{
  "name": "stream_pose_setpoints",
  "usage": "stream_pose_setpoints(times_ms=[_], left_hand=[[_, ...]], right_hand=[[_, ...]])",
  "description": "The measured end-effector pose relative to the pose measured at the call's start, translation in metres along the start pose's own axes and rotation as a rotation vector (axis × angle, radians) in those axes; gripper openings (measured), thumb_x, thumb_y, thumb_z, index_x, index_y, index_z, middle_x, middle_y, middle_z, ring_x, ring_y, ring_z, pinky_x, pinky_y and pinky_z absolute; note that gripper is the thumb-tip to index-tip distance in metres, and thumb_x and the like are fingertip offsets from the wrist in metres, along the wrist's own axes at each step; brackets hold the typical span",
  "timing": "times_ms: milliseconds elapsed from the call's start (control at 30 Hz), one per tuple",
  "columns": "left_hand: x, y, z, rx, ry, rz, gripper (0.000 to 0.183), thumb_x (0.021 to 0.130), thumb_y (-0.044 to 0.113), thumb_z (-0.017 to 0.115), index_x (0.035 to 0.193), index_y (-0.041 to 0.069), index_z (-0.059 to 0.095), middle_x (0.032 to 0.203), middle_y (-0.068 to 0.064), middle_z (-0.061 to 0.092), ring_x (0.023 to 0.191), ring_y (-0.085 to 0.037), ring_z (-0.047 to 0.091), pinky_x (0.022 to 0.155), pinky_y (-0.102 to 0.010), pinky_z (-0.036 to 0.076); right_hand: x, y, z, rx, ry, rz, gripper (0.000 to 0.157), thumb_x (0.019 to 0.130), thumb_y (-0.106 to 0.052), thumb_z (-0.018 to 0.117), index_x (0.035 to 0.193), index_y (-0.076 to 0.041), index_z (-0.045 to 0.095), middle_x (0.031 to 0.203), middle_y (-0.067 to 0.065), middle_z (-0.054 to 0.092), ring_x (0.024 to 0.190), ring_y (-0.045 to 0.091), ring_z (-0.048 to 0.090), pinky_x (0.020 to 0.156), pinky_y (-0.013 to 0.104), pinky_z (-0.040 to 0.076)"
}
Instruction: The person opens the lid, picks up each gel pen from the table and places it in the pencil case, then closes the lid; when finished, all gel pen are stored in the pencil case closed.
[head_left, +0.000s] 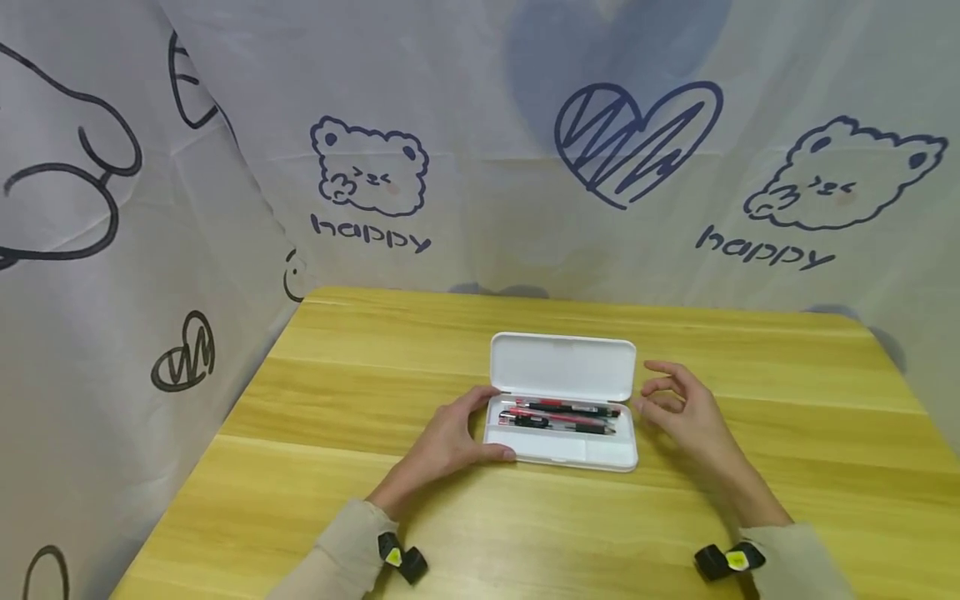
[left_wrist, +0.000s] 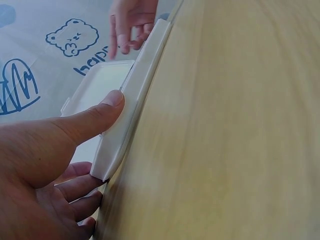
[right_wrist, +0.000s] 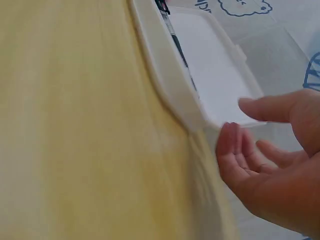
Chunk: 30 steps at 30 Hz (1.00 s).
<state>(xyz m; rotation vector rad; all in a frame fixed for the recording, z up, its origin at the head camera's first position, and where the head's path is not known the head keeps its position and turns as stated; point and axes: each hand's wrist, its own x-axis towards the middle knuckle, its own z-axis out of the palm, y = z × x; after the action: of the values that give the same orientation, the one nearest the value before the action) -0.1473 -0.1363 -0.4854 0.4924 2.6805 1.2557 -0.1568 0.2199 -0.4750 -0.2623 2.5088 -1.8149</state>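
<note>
A white pencil case (head_left: 543, 447) lies on the table with its lid (head_left: 562, 367) raised toward the back. Several red, black and clear pens (head_left: 555, 420) lie in its rear compartment; the front compartments show bare white. My left hand (head_left: 447, 439) grips the case's left end, thumb (left_wrist: 114, 98) on the front side and the other fingers around the end and back. Just beyond the right end, my right hand (head_left: 692, 412) hovers with loosely bent fingers and holds nothing. In the right wrist view its fingertips (right_wrist: 231, 131) are near the case's corner.
The wood-grain table (head_left: 360, 367) extends around the case on all sides. Behind it and to the left hangs a pale cloth (head_left: 480, 208) with bear and heart drawings. Both wrists wear black straps, the left strap (head_left: 411, 563) close over the table.
</note>
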Motion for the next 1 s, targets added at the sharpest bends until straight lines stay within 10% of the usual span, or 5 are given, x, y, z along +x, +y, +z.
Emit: stream_pose_setpoints(times_ms=[233,633,1000], left_hand=[[0.001,0.001,-0.001,-0.001,0.011,-0.017,0.092,0.069,0.040,0.096,0.146,0.015,0.051,0.148,-0.009,0.057,0.137,-0.029,0.050,0.114,-0.049,0.039],[0.003,0.000,-0.001,-0.042,-0.002,-0.020,0.116,0.070,0.034,0.097,0.160,0.018,0.025,0.152,-0.002,0.052,0.146,-0.032,0.039,0.120,-0.055,0.026],[0.002,0.001,0.001,-0.061,0.005,0.005,0.099,0.072,0.030,0.095,0.149,0.016,0.036,0.149,-0.012,0.054,0.138,-0.036,0.048,0.116,-0.057,0.032]], right_hand=[[-0.005,0.017,-0.003,0.060,-0.219,0.015,0.074,0.091,-0.002,0.075,0.153,0.008,0.035,0.132,0.031,0.057,0.101,0.019,0.062,0.082,0.023,0.054],[-0.007,0.025,-0.007,0.119,-0.256,-0.057,0.061,0.088,0.005,0.076,0.138,0.011,0.042,0.126,0.035,0.057,0.102,0.016,0.065,0.085,0.022,0.056],[-0.007,0.024,-0.010,0.091,-0.269,-0.120,0.051,0.086,0.006,0.078,0.129,0.009,0.051,0.122,0.020,0.066,0.100,0.017,0.067,0.083,0.024,0.057]])
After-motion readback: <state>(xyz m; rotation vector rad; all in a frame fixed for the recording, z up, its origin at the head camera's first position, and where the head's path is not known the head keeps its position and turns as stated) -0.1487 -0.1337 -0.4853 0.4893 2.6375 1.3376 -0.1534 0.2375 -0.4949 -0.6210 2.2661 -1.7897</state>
